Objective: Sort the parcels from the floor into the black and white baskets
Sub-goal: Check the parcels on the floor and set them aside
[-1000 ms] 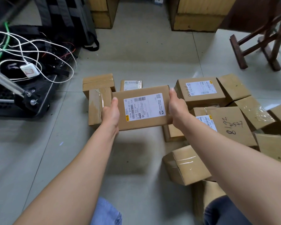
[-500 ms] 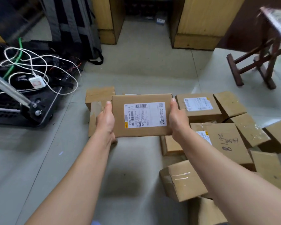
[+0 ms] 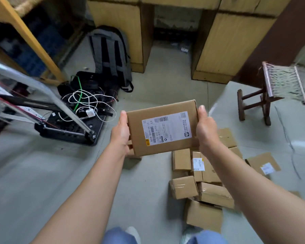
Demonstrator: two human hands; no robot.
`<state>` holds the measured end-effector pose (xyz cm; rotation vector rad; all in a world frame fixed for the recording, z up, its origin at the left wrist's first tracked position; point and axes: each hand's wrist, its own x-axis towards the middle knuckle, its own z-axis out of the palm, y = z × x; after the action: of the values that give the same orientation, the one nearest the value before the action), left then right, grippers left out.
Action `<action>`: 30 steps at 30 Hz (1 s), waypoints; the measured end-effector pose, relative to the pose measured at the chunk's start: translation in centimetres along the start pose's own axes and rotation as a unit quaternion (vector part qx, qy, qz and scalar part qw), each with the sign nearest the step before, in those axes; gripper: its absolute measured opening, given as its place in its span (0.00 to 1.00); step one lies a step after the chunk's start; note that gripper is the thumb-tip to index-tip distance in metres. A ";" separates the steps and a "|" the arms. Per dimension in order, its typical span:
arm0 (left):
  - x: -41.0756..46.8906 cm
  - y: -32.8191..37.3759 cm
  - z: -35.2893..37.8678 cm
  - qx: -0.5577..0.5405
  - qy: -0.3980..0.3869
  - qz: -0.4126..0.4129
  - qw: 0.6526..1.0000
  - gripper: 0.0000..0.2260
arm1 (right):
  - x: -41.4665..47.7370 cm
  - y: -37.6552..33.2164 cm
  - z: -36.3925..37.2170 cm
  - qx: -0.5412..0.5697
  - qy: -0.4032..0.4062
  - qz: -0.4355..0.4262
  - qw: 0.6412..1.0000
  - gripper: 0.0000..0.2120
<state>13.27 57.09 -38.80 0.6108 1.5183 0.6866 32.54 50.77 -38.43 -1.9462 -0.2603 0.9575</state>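
A flat parcel (image 3: 163, 128), long axis crosswise, is gripped at each short end by left hand (image 3: 121, 132) and right hand (image 3: 206, 128); no baskets visible.

Parcels (image 3: 201, 180) right, cable tangle (image 3: 85, 104) left, seemingly bare floor (image 3: 144, 187) between.

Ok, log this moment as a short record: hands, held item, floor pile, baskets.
left hand: grips the left edge of the held parcel
right hand: grips its right edge
held parcel: off the floor, labelled face toward the camera
floor pile: brown parcels, lower right, partly behind the right forearm
baskets: none in view
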 end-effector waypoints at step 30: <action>-32.9 14.9 -24.7 -0.260 0.159 0.157 0.939 0.09 | -33.2 -21.6 5.0 -0.073 -0.351 -0.113 0.926 0.15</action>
<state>-9.76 41.57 -5.06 0.3442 1.4535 1.4350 10.67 48.50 -5.11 -1.5807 -0.9670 1.4804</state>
